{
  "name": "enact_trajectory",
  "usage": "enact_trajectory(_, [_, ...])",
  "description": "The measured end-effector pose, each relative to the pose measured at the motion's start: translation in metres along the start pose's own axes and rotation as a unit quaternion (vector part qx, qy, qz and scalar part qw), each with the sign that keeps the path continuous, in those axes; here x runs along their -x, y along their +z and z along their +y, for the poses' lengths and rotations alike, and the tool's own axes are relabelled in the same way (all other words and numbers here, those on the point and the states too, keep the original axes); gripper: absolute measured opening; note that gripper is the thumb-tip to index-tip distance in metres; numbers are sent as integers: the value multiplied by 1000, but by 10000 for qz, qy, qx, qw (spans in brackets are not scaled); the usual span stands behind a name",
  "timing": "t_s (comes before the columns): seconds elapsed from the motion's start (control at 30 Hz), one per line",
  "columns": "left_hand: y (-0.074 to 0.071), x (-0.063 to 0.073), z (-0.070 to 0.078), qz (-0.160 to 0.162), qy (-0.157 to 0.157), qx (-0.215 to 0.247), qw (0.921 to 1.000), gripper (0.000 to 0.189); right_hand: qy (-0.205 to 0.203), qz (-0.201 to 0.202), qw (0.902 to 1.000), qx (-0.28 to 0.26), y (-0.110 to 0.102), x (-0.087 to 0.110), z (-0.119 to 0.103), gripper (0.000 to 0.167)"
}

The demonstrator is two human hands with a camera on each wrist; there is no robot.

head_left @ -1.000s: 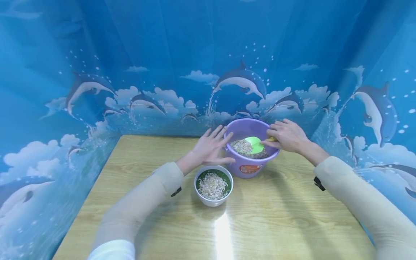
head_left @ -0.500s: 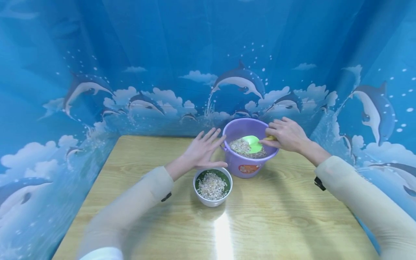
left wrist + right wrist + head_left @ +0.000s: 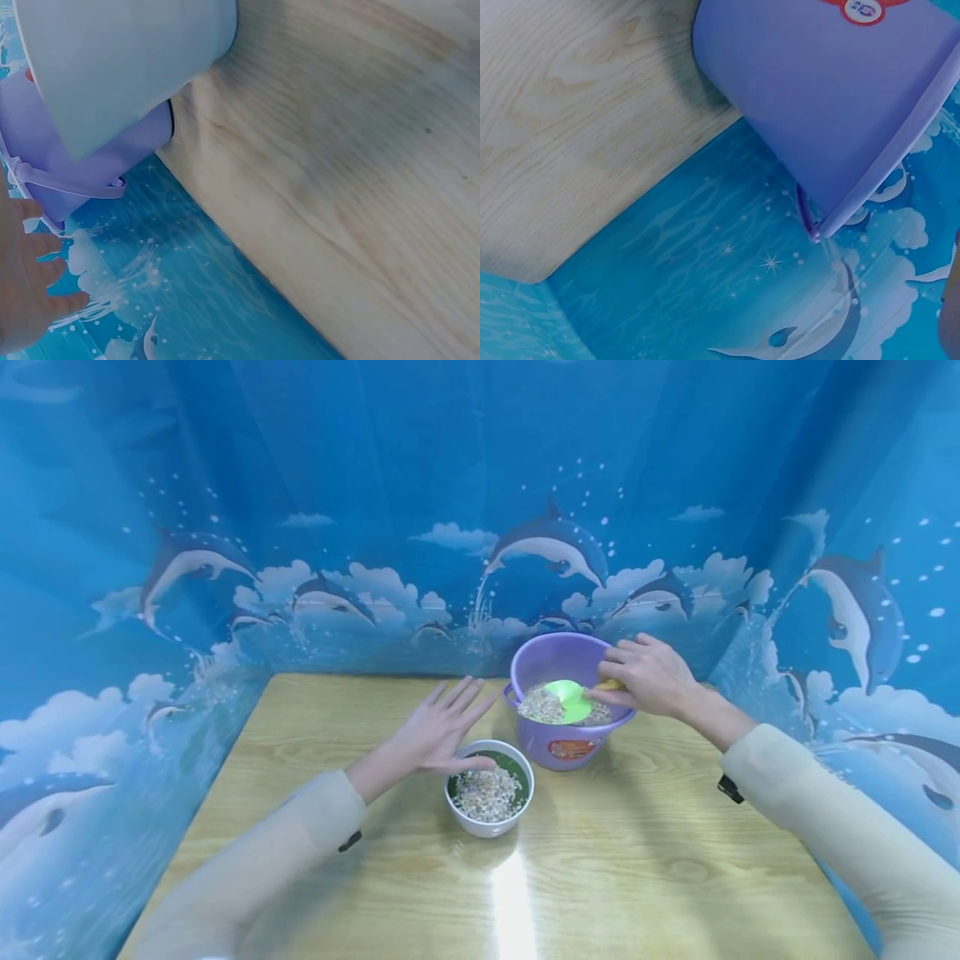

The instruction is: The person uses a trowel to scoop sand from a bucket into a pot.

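My right hand (image 3: 648, 675) grips the yellow handle of a green scoop (image 3: 574, 702) over the mouth of a purple bucket (image 3: 558, 745). Pale grain flakes (image 3: 542, 704) heap at the scoop's front, and more grain lies inside the bucket. In front of the bucket stands a white bowl (image 3: 486, 830) with a green inside, holding a mound of the same flakes. My left hand (image 3: 438, 727) is spread with straight fingers, its thumb overlapping the bowl's far edge in the head view. The left wrist view shows the fingers (image 3: 52, 304) of that hand near the bucket.
All of this stands on a wooden table (image 3: 360, 893) whose far edge runs just behind the bucket. A blue curtain (image 3: 405, 468) printed with dolphins encloses the back and both sides. The bucket's handle (image 3: 71, 184) hangs down at its left side.
My left hand has drawn away from the bucket's rim, moving left and nearer. The scoop has shifted left inside the bucket's mouth with flakes on it. The bowl stays in place.
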State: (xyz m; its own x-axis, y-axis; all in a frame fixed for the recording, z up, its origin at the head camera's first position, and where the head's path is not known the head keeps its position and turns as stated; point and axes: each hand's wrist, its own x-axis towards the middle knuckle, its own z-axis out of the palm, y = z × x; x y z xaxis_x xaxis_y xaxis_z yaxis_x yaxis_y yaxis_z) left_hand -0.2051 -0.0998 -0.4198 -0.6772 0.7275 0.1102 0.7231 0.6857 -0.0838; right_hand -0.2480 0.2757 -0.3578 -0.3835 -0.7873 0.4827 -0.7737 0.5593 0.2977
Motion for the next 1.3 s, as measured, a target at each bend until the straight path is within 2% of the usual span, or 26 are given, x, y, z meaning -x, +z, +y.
enact_trajectory(0.13, [2,10,1,-79,-35,18,10000,107,-43,110,9999,-67,1,-3,-6,59])
enact_trajectory(0.3, [5,21,3,-184,-68,142,9997,108,-106,98,9998,-163,0,-7,-13,53])
enact_trajectory(0.47, [9,30,4,-155,40,87,9998,110,-178,4,9998,-114,0,-10,-19,51])
enact_trajectory(0.6, [15,36,5,-45,150,108,9998,114,-301,76,9995,-77,2,-12,-23,55])
enact_trajectory(0.8, [21,42,9,-83,132,284,9995,113,-402,154,9990,-97,5,-13,-28,58])
enact_trajectory(1.07, [27,49,11,-186,83,538,9983,133,-641,180,9978,67,8,-15,-35,48])
enact_trajectory(1.3, [32,52,13,-160,117,524,9984,133,-788,73,9968,140,8,-15,-41,42])
